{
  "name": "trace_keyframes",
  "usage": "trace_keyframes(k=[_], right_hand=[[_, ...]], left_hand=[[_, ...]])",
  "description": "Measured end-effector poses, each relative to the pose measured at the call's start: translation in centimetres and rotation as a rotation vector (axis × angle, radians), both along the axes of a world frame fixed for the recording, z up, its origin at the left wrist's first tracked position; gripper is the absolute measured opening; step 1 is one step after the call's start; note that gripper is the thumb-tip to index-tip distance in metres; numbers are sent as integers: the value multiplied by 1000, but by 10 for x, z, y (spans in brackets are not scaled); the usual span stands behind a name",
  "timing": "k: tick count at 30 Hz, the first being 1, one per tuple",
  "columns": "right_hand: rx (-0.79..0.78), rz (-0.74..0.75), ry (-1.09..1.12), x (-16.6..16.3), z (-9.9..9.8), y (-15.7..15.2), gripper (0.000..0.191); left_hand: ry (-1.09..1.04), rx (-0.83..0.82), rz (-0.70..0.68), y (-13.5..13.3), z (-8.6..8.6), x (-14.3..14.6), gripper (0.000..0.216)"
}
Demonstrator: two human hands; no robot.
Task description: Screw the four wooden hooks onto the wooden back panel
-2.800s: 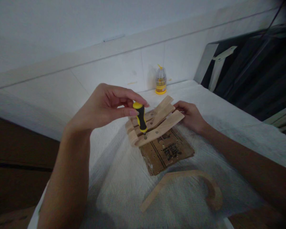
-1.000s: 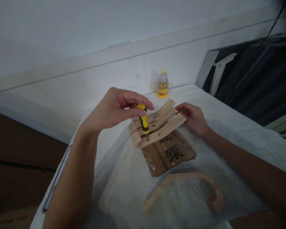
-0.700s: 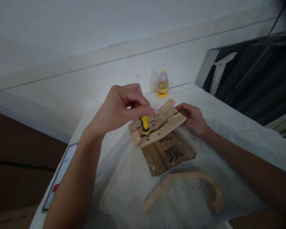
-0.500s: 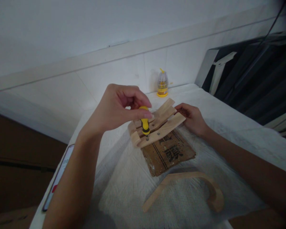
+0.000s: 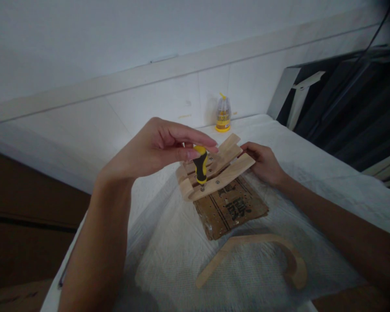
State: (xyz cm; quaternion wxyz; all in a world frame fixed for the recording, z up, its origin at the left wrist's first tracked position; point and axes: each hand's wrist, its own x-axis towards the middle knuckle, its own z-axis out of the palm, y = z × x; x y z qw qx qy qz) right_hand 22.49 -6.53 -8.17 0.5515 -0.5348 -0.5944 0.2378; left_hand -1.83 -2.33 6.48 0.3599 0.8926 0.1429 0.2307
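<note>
A short yellow-and-black screwdriver (image 5: 200, 167) stands nearly upright, its tip at a screw near the curved end of the slatted wooden piece (image 5: 227, 173). My left hand (image 5: 169, 143) has its thumb against the top of the handle and its fingers stretched over it. More screw heads show along the pale slats. At the far right end of the slats, my right hand (image 5: 264, 162) grips the wood, with its fingertips partly hidden behind it. The slatted piece rests on a stack of brown cardboard (image 5: 235, 210) with black print.
A loose curved wooden strip (image 5: 256, 240) lies on the white cloth (image 5: 169, 260) in front. Near the wall stands a clear, yellow-based container (image 5: 223, 115). Dark panels (image 5: 344, 104) lean at the right. My left forearm covers most of a phone at the table's left edge.
The screwdriver handle has turned, showing more black. My left fingers have straightened and spread forward over its top. My right hand and the slatted piece keep their places.
</note>
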Motion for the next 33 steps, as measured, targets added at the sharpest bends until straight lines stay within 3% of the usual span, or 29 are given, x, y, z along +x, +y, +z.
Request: trace_keyframes(k=[5,11,15,18,33], right_hand=[[-5,19,-30,0,0,0,22],[15,27,-70,0,0,0,23],[10,38,-127,-1,1,-1,20],[7,32,-168,-1,2,-2,15],[3,58,-210,-2,5,-3,6]], left_hand=[[22,111,53,-2,-3,3,14],[-166,200,144,-4,-10,14,15],[-207,87,165,-2,-13,16,11],[-170,-42,106,-1,-12,13,19],[-79,-85,-8,10,-7,0,23]])
